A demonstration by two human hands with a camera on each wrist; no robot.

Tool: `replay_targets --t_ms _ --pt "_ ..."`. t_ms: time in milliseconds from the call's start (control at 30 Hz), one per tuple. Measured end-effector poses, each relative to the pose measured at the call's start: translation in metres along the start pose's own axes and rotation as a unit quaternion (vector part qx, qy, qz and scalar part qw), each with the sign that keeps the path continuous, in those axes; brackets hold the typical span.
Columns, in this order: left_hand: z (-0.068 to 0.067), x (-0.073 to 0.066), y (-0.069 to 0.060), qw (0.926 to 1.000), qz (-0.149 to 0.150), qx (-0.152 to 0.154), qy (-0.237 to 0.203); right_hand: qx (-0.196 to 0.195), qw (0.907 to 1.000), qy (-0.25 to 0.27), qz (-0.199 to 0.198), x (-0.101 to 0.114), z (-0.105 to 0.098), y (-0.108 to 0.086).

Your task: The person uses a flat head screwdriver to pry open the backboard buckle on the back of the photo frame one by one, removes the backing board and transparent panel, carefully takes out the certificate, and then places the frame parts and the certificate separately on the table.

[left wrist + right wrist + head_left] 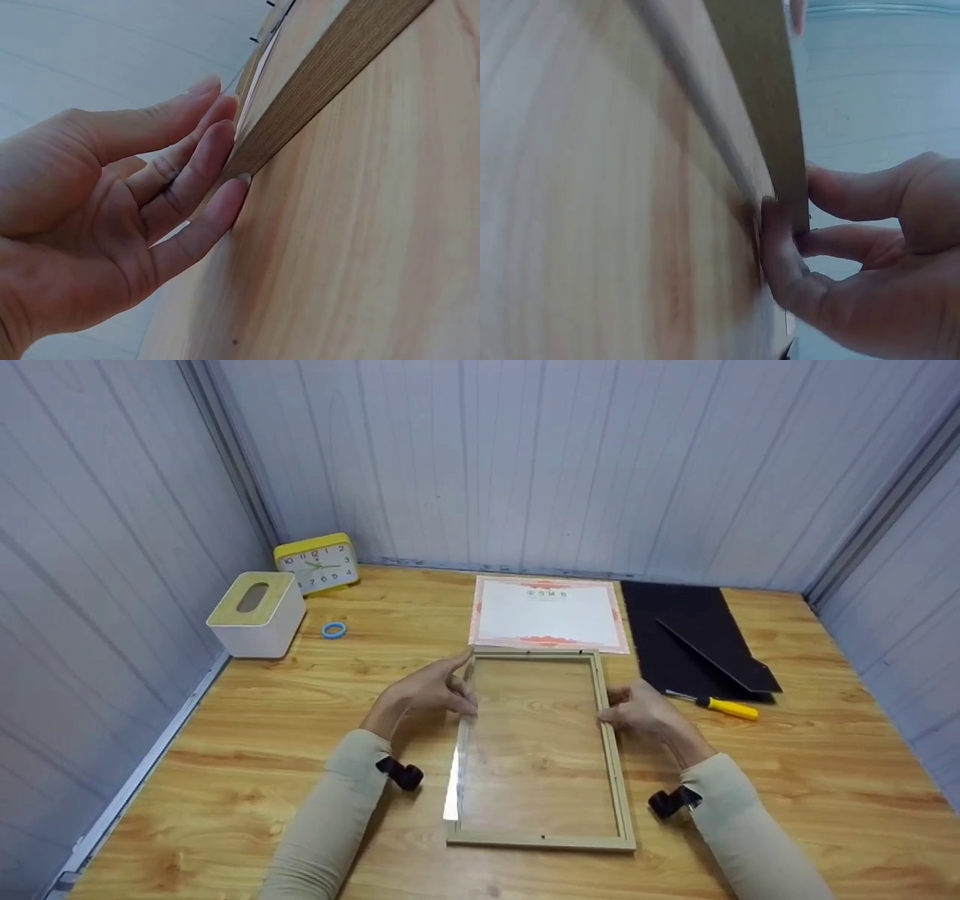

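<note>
A light wooden picture frame (541, 844) lies lengthwise in front of me, with a clear pane (536, 750) across its opening and a bright reflection along its left side. At the frame's left bar is my left hand (431, 690); its thumb is over the edge. In the left wrist view, the fingers (214, 154) bend against the bar's outer side, and the little finger reaches the tabletop. My right hand (641, 711) pinches the right bar. The right wrist view shows the thumb (855, 193) on one face of the bar (769, 90) and a finger underneath, between bar and table.
Beyond the frame lies a red-bordered certificate (551, 615). Black backing boards (649, 622) and a yellow-handled screwdriver (731, 709) are at right. A tissue box (262, 630), yellow clock (319, 566) and blue ring (334, 630) stand or lie at left. Panel walls (525, 465) enclose the table.
</note>
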State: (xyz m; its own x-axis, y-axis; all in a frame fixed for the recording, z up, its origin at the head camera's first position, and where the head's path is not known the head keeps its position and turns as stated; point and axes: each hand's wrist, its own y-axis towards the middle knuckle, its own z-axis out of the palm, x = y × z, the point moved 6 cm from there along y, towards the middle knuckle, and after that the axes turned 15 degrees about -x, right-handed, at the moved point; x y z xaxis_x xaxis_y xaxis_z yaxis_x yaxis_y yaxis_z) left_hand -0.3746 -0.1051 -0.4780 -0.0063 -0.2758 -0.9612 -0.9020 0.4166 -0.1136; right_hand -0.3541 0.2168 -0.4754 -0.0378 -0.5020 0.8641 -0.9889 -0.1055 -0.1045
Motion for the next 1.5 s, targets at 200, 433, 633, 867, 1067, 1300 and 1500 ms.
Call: replay_targets --t_ms 200,433,633,867,1067,1300,1500 --pt "0.004 0.000 -0.001 0.9998 0.002 -0.001 -0.019 -0.015 0.9892 -0.137 -0.049 0.004 0.007 -0.001" --pt "0.007 -0.003 -0.004 0.9986 0.024 -0.043 -0.015 -0.002 0.9919 -0.123 -0.034 0.005 0.010 -0.002" --pt "0.010 -0.001 -0.009 0.9990 -0.004 -0.023 -0.039 -0.004 0.9936 -0.110 -0.023 0.006 0.008 -0.001" --pt "-0.008 -0.014 -0.015 0.9973 -0.017 -0.021 -0.069 0.003 0.9961 -0.088 -0.008 0.005 0.008 -0.001" --pt "-0.056 -0.031 -0.023 0.9937 0.024 -0.091 -0.060 0.005 0.9961 -0.087 -0.010 0.004 0.007 -0.002" --pt "-0.133 -0.034 -0.018 0.9709 0.002 -0.220 -0.095 0.004 0.9951 -0.096 -0.021 0.005 0.006 0.000" --pt "-0.190 -0.023 -0.004 0.9437 -0.112 -0.303 -0.071 0.000 0.9939 -0.104 -0.035 0.005 0.007 -0.001"
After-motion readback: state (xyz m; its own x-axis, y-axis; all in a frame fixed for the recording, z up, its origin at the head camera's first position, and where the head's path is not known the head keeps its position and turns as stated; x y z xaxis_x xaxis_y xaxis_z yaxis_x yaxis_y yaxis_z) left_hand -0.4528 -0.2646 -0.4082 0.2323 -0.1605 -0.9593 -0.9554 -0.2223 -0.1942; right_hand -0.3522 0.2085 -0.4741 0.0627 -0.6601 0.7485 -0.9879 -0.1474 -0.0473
